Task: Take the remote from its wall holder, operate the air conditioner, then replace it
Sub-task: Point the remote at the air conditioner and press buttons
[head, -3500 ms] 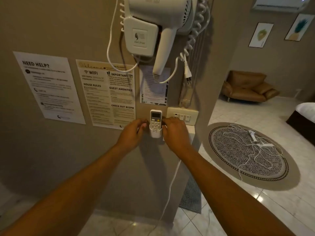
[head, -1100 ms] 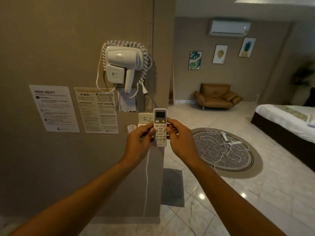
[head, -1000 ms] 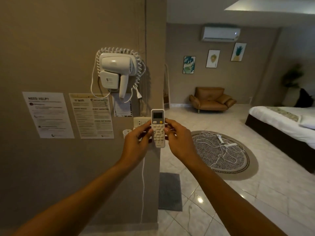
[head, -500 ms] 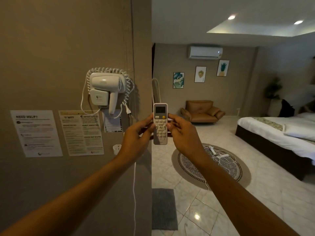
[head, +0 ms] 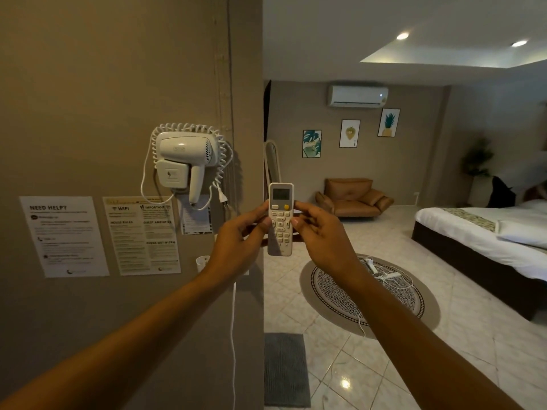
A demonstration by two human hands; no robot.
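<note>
1. I hold the remote (head: 280,219) upright in front of me, out of its wall holder (head: 203,262), with its screen end up and its buttons facing me.
2. My left hand (head: 238,245) pinches the remote's left edge, fingers closed on it; my right hand (head: 321,235) closes on the right edge, its thumb lying on the keypad.
3. The remote sits right at the wall's outer corner (head: 262,173); left of that edge is solid wall, right of it the room opens out.
4. Open tiled floor (head: 384,365) runs to the far armchair (head: 352,197), with the round rug (head: 367,294) between and the bed (head: 485,241) along the right.
5. The air conditioner (head: 357,96) hangs high on the far wall, beyond the remote's top end, well apart.
6. My left wrist covers most of the holder; only its left rim shows.
7. The hair dryer (head: 185,161) hangs above-left.
8. The notices' (head: 142,235) small print is unreadable, and the screen shows no legible figures.
</note>
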